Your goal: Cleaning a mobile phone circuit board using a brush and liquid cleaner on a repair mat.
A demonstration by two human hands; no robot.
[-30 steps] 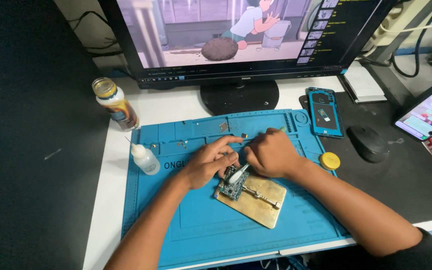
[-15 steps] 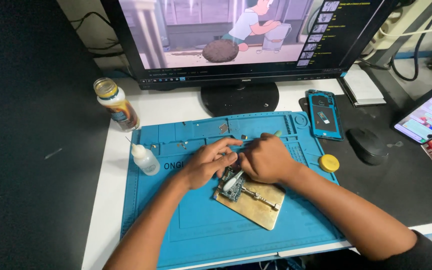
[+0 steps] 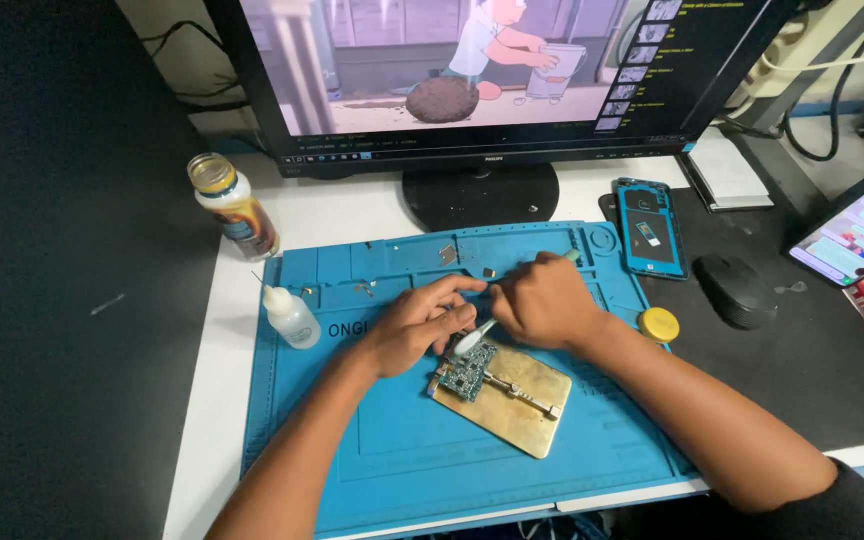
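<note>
A small green circuit board [image 3: 468,368] is clamped at the left end of a brass-coloured holder plate [image 3: 517,400] on a blue work mat [image 3: 402,450]. My right hand [image 3: 544,300] is closed around a thin brush-like tool whose pale tip [image 3: 472,340] touches the board's top edge. My left hand [image 3: 420,322] lies just left of the board, fingers curled, fingertips at the tool's tip and the board. Whether it pinches anything is hidden.
A small white dropper bottle [image 3: 290,316] stands at the mat's left edge, a yellow-capped jar [image 3: 232,205] behind it. A monitor stand [image 3: 479,194], an opened phone [image 3: 649,228], a black mouse [image 3: 741,290] and a yellow round tin [image 3: 658,323] lie behind and to the right.
Both hands stay over the board. The tool in my right hand has tilted a little, and its tip has shifted slightly along the board's edge.
</note>
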